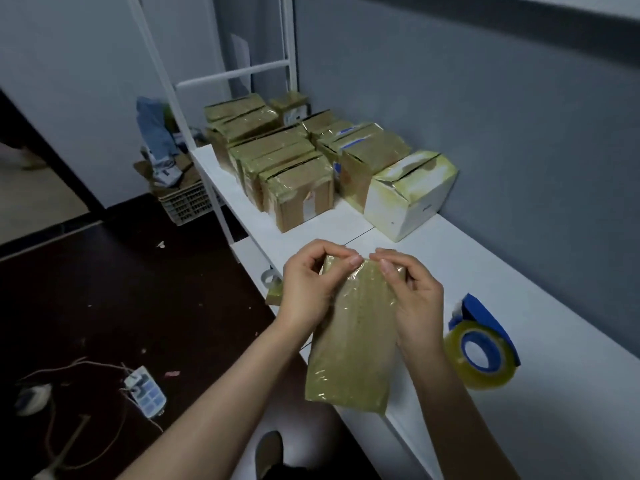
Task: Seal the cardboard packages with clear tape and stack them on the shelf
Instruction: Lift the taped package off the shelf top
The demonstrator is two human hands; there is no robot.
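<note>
A flat cardboard package (pixel 353 344) wrapped in glossy clear tape lies lengthwise over the front edge of the white shelf (pixel 554 393). My left hand (pixel 308 289) grips its far left corner, thumb on top. My right hand (pixel 412 296) grips the far right side, fingers curled over the far edge. Both thumbs press the tape at the far end. To the right of my right hand, a blue tape dispenser (pixel 485 348) with a roll of clear tape lies on the shelf. Several taped cardboard packages (pixel 294 174) stand in rows further back.
A white taped box (pixel 412 199) stands against the grey wall behind the package. A second tape roll (pixel 268 277) hangs at the shelf's front edge. A plastic crate (pixel 187 202) of clutter and a power strip (pixel 145 393) with cables lie on the dark floor at left.
</note>
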